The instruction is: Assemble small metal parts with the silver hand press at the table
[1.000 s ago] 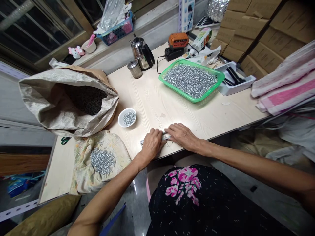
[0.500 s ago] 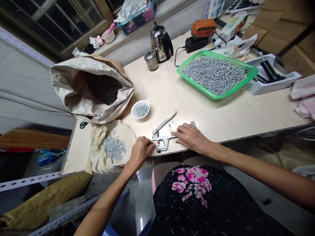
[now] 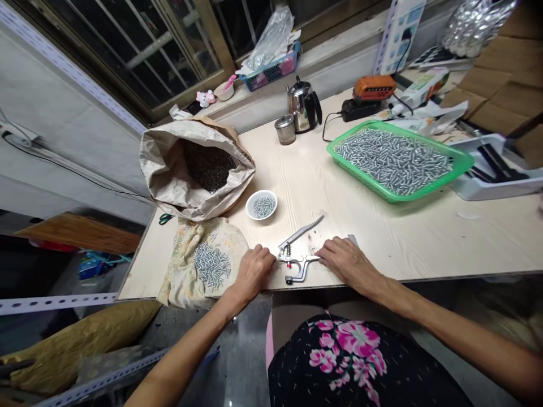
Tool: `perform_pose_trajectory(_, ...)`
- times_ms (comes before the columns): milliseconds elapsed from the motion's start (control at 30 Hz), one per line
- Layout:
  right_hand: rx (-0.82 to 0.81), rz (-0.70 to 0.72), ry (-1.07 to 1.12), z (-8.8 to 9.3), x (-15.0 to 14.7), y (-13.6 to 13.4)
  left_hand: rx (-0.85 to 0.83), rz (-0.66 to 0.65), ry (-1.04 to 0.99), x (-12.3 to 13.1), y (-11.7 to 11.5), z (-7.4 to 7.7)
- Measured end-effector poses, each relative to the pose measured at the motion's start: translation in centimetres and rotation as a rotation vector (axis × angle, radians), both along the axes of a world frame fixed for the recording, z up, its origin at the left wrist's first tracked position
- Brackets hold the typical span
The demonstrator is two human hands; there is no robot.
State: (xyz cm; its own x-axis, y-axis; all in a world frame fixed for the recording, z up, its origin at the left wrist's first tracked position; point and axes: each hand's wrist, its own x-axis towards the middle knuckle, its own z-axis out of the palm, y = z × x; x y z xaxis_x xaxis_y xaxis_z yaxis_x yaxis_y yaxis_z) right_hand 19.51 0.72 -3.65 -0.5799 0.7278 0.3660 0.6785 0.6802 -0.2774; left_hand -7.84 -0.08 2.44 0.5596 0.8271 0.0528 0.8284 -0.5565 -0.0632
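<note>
A pair of silver snap-fastener pliers (image 3: 299,268) lies near the table's front edge, its two handles spread apart and a red part in its jaw. My right hand (image 3: 345,263) is closed over the end of the lower handle. Just left of the jaw, my left hand (image 3: 255,268) rests on the table with curled fingers pressed together; whatever they hold is hidden. A cloth (image 3: 180,271) to the left bears a heap of small metal pins (image 3: 211,264). Behind the pliers stands a white bowl (image 3: 248,215) with similar metal pieces.
A green basket (image 3: 399,196) full of metal pins stands at the right, beside a pale tray (image 3: 487,189). At the left is an open sack (image 3: 161,164) with dark contents. Farther back are a kettle (image 3: 300,110), a metal canister (image 3: 285,131) and an orange battery (image 3: 374,88).
The view has shifted, so everything sits lower and farther right. My left hand has drawn slightly away from the pliers' jaw. My right hand stays on the handle.
</note>
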Motion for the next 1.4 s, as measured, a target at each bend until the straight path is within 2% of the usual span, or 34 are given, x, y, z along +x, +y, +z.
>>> perform_pose_trajectory(167,-0.010,0.003,-0.003,-0.3,0.0,-0.2,0.170,0.193,-0.098,-1.9,5.4,6.0)
perform_pose_trajectory(233,-0.006,-0.001,-0.014,-0.3,0.0,-0.4,0.214,0.288,-0.138,-3.1,7.4,7.6)
perform_pose_trajectory(267,-0.006,-0.003,-0.015,-0.3,0.0,-0.5,0.211,0.342,-0.122,-4.0,8.0,7.9)
perform_pose_trajectory(367,0.005,-0.005,0.004,-0.4,0.0,-0.7,0.068,0.542,0.044,-7.5,8.3,7.1)
perform_pose_trajectory(467,0.037,-0.004,0.020,-0.7,0.0,-0.8,-0.164,0.677,0.218,-10.8,6.7,4.8)
perform_pose_trajectory(600,0.063,0.000,0.013,-1.2,0.0,-0.7,-0.241,0.640,0.247,-13.1,4.6,2.2)
perform_pose_trajectory(733,0.073,-0.002,-0.005,-1.1,0.0,-0.7,-0.243,0.606,0.230,-13.6,4.5,1.7)
perform_pose_trajectory(833,0.082,-0.011,-0.015,-0.7,-0.1,-0.7,-0.210,0.589,0.203,-12.2,4.5,1.9)
perform_pose_trajectory(900,0.096,-0.014,-0.019,-0.2,-0.3,-0.7,-0.206,0.597,0.057,-10.0,3.7,1.9)
perform_pose_trajectory(967,0.118,-0.012,-0.030,0.2,-0.3,-0.8,-0.281,0.635,-0.265,-6.7,2.2,1.7)
perform_pose_trajectory(1033,0.141,-0.015,-0.040,0.7,-0.4,-0.8,-0.437,0.642,-0.600,-3.0,0.2,1.2)
perform_pose_trajectory(1133,0.185,-0.033,-0.057,1.4,-0.4,-0.9,-0.587,0.700,-0.896,1.5,-2.3,0.2)
perform_pose_trajectory(1233,0.238,-0.052,-0.078,2.0,-0.5,-1.2,-0.580,0.756,-0.989,3.6,-3.4,-1.1)
perform_pose_trajectory(1400,0.203,-0.063,-0.128,2.2,-0.6,-1.4,-0.545,0.755,-0.982,3.9,-3.8,-1.7)
